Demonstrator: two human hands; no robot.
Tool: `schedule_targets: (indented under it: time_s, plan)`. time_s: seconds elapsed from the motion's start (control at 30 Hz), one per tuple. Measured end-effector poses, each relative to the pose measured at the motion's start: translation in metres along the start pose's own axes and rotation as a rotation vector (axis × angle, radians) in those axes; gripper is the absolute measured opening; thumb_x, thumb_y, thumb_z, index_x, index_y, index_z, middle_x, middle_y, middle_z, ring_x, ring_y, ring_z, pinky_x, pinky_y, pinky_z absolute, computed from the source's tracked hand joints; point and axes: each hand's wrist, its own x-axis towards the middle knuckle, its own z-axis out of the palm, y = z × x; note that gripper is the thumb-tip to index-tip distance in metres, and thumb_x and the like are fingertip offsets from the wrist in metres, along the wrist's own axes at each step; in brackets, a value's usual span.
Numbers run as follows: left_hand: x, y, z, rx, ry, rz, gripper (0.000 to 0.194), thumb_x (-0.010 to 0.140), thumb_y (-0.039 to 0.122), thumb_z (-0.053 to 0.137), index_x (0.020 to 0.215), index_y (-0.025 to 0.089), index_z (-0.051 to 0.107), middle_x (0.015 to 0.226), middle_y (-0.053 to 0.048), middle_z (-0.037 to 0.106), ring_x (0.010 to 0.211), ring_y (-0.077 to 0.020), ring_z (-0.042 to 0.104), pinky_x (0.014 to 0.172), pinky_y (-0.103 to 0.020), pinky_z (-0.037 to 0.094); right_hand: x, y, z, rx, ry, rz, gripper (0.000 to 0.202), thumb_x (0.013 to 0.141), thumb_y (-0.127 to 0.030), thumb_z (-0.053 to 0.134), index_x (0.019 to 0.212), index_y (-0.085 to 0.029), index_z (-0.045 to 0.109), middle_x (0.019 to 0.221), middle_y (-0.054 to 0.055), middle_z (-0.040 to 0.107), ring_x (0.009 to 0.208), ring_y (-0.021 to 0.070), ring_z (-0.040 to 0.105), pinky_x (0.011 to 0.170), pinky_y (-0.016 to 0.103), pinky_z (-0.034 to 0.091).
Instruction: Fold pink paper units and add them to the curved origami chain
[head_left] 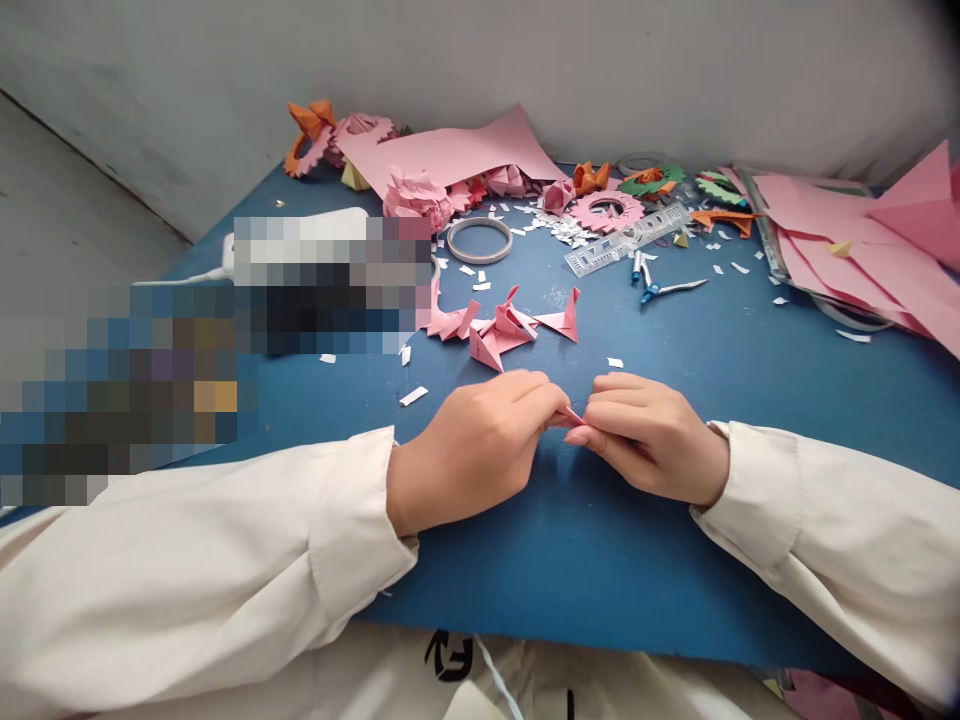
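Note:
Between my two hands is a small folded piece of pink paper [574, 416], mostly hidden by the fingers. My left hand [487, 435] pinches its left end, and my right hand [649, 430] grips the other end between thumb and fingers. Both hands are closed, just above the blue table. Right beyond my left hand lie several folded pink paper pieces [506, 328] with pointed tips, grouped together. A short white paper strip [615, 362] rests behind my right hand.
Along the wall lie a large pink sheet [457, 150], crumpled pink paper [416, 198] and a pink paper ring [607, 210]. Nearer are a tape roll [480, 241], a clear ruler [628, 240] and a blue compass [664, 288]. Pink sheets [847, 250] pile at right. A blurred patch covers the left.

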Motion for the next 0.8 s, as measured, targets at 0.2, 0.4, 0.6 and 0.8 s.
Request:
schedule_targets:
  time_s: [0.2,0.4,0.6,0.8]
  plan:
    - [0.013,-0.013,-0.022,0.459,0.250,-0.152,0.038,0.093,0.039,0.051,0.123,0.015,0.049,0.129,-0.016,0.053,0.125,-0.0330,0.045,0.104,-0.047,0.034,-0.003,0.005,-0.001,-0.232,0.125,0.274,0.033,0.097,-0.027,0.048,0.065,-0.021,0.042,0.057,-0.002,0.042,0.057,0.0129,0.040,0.057,0.026,0.036]
    - [0.017,-0.037,-0.012,0.053,0.099,-0.521,0.041,0.095,0.037,0.044,0.127,0.011,0.044,0.132,-0.015,0.049,0.129,-0.0267,0.043,0.114,-0.045,0.029,-0.004,0.023,0.000,-0.439,0.062,0.518,0.028,0.093,-0.038,0.049,0.106,-0.015,0.058,0.113,0.016,0.061,0.104,0.0333,0.053,0.084,0.047,0.039]
    - [0.017,-0.023,-0.006,-0.151,-0.028,-0.394,0.045,0.095,0.036,0.045,0.135,0.015,0.039,0.140,-0.010,0.049,0.130,-0.0210,0.047,0.115,-0.037,0.035,-0.002,0.023,0.001,-0.398,-0.046,0.536,0.061,0.095,-0.048,0.044,0.143,-0.013,0.032,0.139,0.016,0.050,0.125,0.0305,0.048,0.100,0.047,0.036]
    - [0.013,-0.014,-0.007,-0.111,-0.053,-0.099,0.052,0.094,0.031,0.050,0.139,0.011,0.035,0.148,-0.015,0.040,0.144,-0.0213,0.028,0.122,-0.038,0.023,-0.002,0.023,0.000,-0.296,-0.082,0.488,0.072,0.095,-0.052,0.042,0.151,-0.016,0.015,0.145,0.015,0.044,0.127,0.0279,0.048,0.104,0.048,0.033]
